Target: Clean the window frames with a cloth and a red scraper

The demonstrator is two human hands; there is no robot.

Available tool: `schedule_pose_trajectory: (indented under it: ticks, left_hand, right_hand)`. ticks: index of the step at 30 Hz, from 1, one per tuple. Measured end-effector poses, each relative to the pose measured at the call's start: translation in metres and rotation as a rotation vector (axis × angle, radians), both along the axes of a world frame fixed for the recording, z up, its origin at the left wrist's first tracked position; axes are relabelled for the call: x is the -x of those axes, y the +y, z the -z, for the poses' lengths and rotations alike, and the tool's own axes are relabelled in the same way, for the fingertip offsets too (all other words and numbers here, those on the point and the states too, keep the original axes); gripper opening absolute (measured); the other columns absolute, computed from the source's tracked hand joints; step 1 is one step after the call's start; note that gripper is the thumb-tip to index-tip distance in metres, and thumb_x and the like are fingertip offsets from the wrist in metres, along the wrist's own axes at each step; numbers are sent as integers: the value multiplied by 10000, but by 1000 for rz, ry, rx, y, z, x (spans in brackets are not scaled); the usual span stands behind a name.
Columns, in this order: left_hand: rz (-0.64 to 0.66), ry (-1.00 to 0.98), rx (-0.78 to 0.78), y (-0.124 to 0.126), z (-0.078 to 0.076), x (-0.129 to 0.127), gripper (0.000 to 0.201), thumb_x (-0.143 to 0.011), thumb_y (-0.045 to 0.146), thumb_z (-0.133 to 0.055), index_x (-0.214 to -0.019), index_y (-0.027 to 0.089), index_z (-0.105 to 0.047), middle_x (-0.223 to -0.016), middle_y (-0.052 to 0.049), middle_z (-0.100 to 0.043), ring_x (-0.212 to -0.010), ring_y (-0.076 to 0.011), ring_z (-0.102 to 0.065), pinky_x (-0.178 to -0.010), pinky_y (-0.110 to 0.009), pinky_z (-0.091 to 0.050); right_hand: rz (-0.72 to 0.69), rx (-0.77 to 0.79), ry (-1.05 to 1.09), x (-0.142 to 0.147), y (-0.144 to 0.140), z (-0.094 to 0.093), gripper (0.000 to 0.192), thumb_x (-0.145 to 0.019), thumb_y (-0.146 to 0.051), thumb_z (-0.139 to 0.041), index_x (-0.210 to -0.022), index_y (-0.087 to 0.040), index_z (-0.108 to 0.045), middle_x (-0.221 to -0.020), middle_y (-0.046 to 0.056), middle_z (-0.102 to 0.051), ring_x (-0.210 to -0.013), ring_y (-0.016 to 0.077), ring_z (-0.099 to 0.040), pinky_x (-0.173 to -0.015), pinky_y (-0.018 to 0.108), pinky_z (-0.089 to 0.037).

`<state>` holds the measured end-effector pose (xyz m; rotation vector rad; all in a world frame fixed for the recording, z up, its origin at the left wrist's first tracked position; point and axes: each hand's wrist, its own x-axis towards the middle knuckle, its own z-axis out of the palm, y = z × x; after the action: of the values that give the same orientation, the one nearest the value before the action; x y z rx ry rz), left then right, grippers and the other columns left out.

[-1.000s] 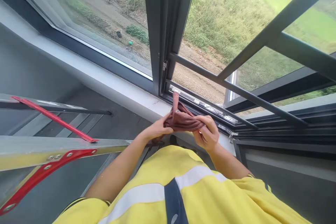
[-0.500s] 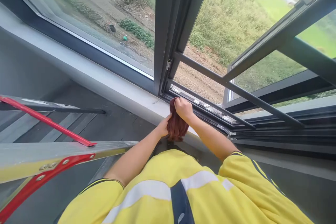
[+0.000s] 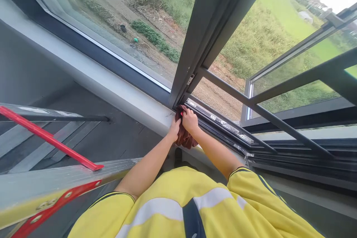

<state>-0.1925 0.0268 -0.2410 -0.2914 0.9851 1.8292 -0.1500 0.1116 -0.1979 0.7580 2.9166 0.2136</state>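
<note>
A bunched dark brown cloth (image 3: 186,139) is between my hands at the lower left corner of the dark window frame (image 3: 184,67). My right hand (image 3: 190,120) is closed round its upper part, with a small bit of red showing near the fingers. My left hand (image 3: 174,129) grips the cloth's left side, thumb pointing up. The cloth's lower end hangs loose over the inner edge of the white sill (image 3: 134,108). Just right of my hands runs the window track (image 3: 220,130), with scraps of clear film and a white label on it.
An aluminium stepladder (image 3: 69,174) with red braces (image 3: 52,137) stands close on my left. Dark guard bars (image 3: 267,115) cross the opening at right, and an opened glass sash (image 3: 290,89) stands beyond them. Grey floor (image 3: 125,134) lies below the sill.
My hands have drawn closer together on the cloth, which is more bunched and slightly further left. A bit of red now shows by my right fingers. The view has tilted and shifted.
</note>
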Motion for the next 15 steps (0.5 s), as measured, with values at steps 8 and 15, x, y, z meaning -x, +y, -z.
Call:
schedule_pose_trajectory:
  ticks: [8, 15]
  left_hand:
    - [117, 244, 73, -22, 3, 15, 482, -776, 127, -511, -1247, 201, -581, -1167, -79, -650, -1090, -232, -594, -971, -372, -454]
    - [165, 247, 4, -27, 7, 4, 647, -715, 91, -561, -1337, 260, -506, -1294, -51, -592, -1189, -222, -539, -1015, -369, -422]
  right_hand:
    - [-142, 37, -11, 32, 12, 0, 430, -986, -265, -223, -1115, -111, -604, -1146, 172, -524, -1001, 245, -459, -745, 332, -412]
    - [-229, 52, -34, 14, 25, -20, 359, -967, -222, -291, -1063, -124, -622, -1074, 148, -551, -954, 220, -493, -801, 313, -414]
